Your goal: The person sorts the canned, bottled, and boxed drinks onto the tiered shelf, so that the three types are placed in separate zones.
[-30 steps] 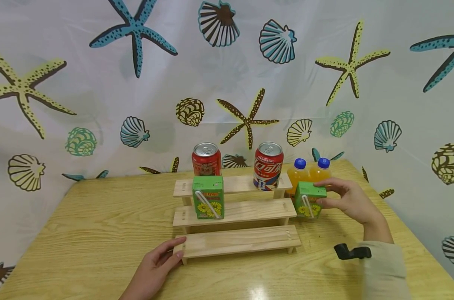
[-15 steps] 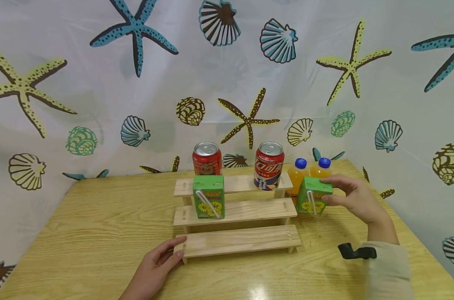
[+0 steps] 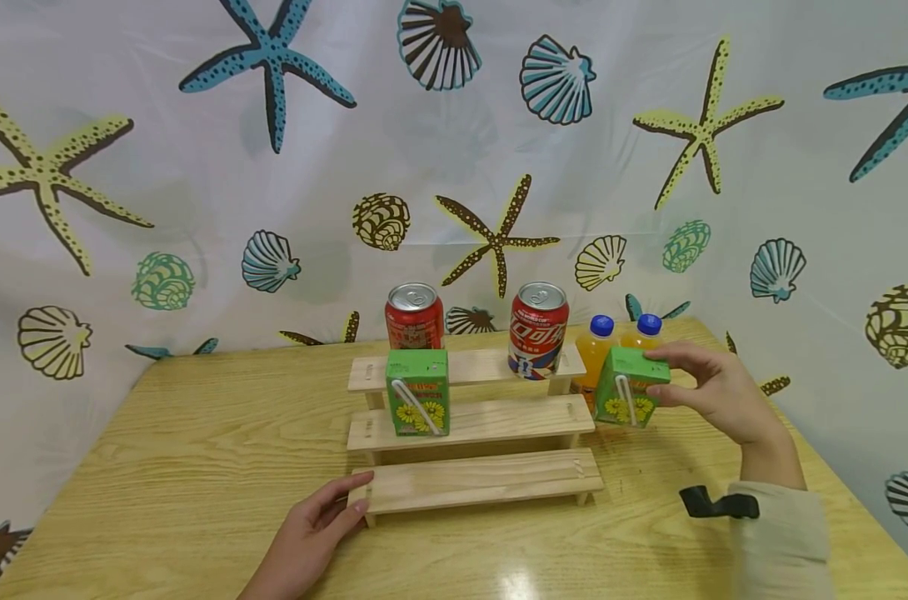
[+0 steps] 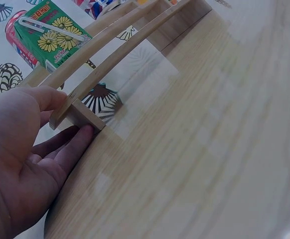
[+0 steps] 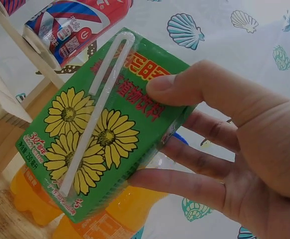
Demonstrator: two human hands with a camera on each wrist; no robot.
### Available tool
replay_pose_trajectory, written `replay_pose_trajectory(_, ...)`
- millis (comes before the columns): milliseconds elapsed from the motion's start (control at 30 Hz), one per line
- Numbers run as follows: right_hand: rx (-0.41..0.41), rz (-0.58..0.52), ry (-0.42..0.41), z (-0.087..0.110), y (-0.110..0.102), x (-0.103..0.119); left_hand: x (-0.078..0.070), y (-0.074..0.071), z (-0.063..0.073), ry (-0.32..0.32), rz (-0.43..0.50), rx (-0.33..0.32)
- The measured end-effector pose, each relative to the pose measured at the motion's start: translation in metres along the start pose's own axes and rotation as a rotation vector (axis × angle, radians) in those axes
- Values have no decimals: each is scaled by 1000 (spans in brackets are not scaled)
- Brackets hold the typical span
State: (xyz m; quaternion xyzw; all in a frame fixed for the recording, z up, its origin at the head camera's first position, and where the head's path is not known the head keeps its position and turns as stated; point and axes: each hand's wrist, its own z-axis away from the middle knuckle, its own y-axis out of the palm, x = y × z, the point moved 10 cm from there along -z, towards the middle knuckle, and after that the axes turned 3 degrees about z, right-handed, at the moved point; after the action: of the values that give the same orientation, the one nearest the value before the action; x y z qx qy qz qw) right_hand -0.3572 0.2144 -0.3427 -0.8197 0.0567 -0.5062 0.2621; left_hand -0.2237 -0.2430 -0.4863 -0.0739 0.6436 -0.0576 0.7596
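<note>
My right hand grips a green drink carton, thumb across its printed front and fingers behind. In the right wrist view the carton is tilted, with yellow flowers and a white straw on its face. Two orange juice bottles with blue caps stand just behind it, partly hidden. My left hand holds the left end of the lowest step of a three-step wooden rack. In the left wrist view, that hand has fingers on the board's end and against its leg.
A second green carton stands at the left of the middle step. On the top step are two red cans, one at the left and one at the right. A patterned curtain hangs behind the wooden table.
My right hand has moved slightly right with the carton, lifting and tilting it beside the rack. The left hand stays on the lowest step.
</note>
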Motion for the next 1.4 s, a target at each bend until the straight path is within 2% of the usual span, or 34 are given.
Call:
replay_pose_trajectory(233, -11, 10, -73, 0, -4, 16, 0, 2, -1, -9, 22, 4)
replay_pose_trajectory(433, -38, 11, -98, 0, -5, 25, -1, 1, 0, -18, 16, -4)
replay_pose_trajectory(733, -22, -14, -146, -1, 0, 34, -3, 1, 1, -12, 0, -6)
replay_pose_trajectory(1000, -10, -38, -169, -1, 4, 41, -3, 1, 2, -14, 4, -9)
replay_pose_trajectory(1233, 6, -49, -154, -4, 11, 49, -3, 1, 2, -16, 6, -5)
replay_pose_trajectory(1400, 23, -65, -186, -7, 18, 54, -3, 1, 1, -11, 0, -5)
